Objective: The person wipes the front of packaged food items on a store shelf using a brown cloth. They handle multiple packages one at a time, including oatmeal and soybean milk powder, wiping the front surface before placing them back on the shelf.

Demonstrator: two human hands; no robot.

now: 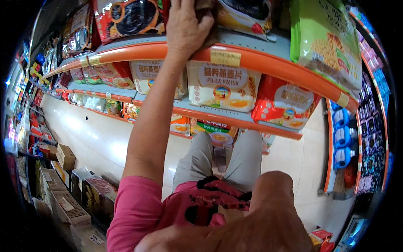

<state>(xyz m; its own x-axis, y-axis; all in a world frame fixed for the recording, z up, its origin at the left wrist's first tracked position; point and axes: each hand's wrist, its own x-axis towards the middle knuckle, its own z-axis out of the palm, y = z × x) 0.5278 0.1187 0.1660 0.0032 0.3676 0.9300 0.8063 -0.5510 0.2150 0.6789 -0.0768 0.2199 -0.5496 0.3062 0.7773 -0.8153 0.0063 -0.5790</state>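
Note:
My left hand (187,31) reaches up to the upper shelf (147,51). Under its palm and thumb, a brown cloth (212,35) is gripped against the shelf's front; the fingertips run off the top of the view. Left of this hand stands a red food pack (130,19) with a dark bowl pictured on it. A yellow-and-dark pack (245,17) is to its right, with a green pack (325,42) further right. My right hand (252,218) looms large and close at the lower edge; its fingers are hidden, so what it holds, if anything, cannot be made out.
White oatmeal packs (224,86) and a red-and-white pack (287,101) fill the shelf below. My knees (243,151) are near the lowest shelf. Cartons (66,156) and a plastic crate (71,208) sit at left. Blue jugs (343,138) line a rack at right.

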